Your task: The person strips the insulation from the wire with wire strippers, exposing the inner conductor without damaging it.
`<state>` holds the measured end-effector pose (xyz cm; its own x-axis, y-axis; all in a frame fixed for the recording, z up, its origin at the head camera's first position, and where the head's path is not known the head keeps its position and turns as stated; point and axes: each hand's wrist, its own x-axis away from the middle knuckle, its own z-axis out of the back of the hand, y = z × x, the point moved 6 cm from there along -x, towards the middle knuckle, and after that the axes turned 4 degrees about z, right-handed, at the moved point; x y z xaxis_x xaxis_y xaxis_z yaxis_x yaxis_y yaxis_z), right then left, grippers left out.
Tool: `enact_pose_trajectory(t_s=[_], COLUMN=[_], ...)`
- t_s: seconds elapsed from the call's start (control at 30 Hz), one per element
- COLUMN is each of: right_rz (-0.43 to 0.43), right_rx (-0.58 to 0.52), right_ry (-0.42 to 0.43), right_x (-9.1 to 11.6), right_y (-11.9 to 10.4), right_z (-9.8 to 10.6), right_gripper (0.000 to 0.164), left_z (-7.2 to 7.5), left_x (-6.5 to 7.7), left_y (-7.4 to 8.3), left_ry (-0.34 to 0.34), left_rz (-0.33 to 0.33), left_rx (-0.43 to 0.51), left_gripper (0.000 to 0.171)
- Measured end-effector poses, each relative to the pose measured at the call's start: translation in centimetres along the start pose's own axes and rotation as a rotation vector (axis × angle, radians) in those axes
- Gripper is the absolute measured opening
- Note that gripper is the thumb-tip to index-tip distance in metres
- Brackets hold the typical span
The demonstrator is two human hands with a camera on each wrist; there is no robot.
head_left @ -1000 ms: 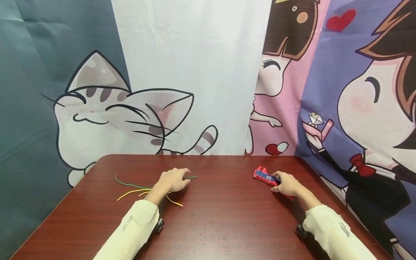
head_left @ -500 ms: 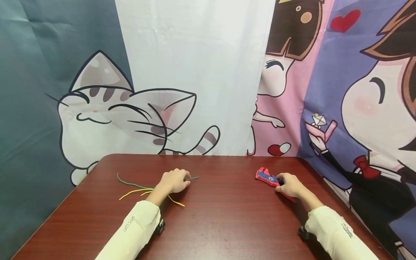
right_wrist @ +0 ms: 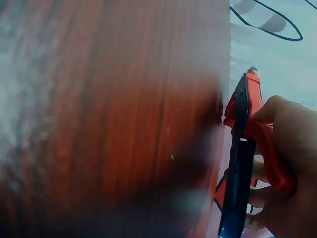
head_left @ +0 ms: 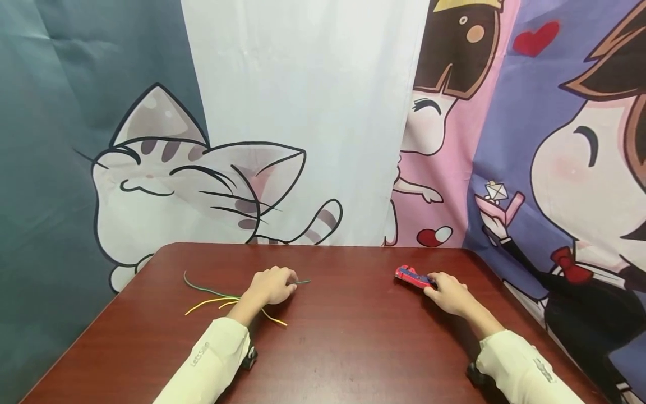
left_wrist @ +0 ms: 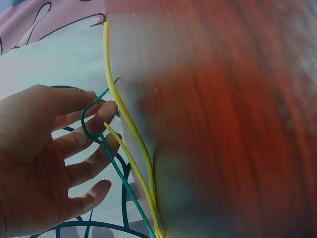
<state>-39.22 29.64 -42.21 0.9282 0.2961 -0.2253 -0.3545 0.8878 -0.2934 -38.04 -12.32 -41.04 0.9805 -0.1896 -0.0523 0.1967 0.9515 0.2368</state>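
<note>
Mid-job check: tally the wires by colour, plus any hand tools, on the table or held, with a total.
Green wire: 1
Yellow wires: 2
Red-and-blue hand tool: 1
Total: 4, as far as shows; in the head view the left hand hides part of the wires.

Beyond the red-brown counter [head_left: 348, 342] hangs a cartoon-printed fabric backdrop [head_left: 303, 84], a smiling cat [head_left: 146, 216] behind the far-left corner.

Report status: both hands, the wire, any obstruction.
Left hand holds green wire. Right hand grips red-and-blue tool. Yellow wires close beside the green, possible snag.
</note>
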Motion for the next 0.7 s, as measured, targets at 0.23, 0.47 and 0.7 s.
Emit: enact_pose_trajectory(t_s=[0.23,0.47,0.7], right_rz=[0.078,0.113,0.093], right_rx=[-0.056,-0.091,-0.179], right_ry=[0.081,0.137,0.139], right_x=[-0.2,-0.4,0.3], right_y=[-0.7,-1.8,-3.4], right_z=[0.3,1.1,1.4], right_gripper=[0.033,0.033,0.03], left_z=[0.5,1.4,1.7], left_x=[0.2,0.0,0.3], left_y=[0.3,0.1,0.6], left_ry=[0.011,0.047,0.098], left_rz=[-0.011,-0.007,0.005], left_rx=[0.007,-0.004,0.033], left_gripper=[0.014,0.012,0.012])
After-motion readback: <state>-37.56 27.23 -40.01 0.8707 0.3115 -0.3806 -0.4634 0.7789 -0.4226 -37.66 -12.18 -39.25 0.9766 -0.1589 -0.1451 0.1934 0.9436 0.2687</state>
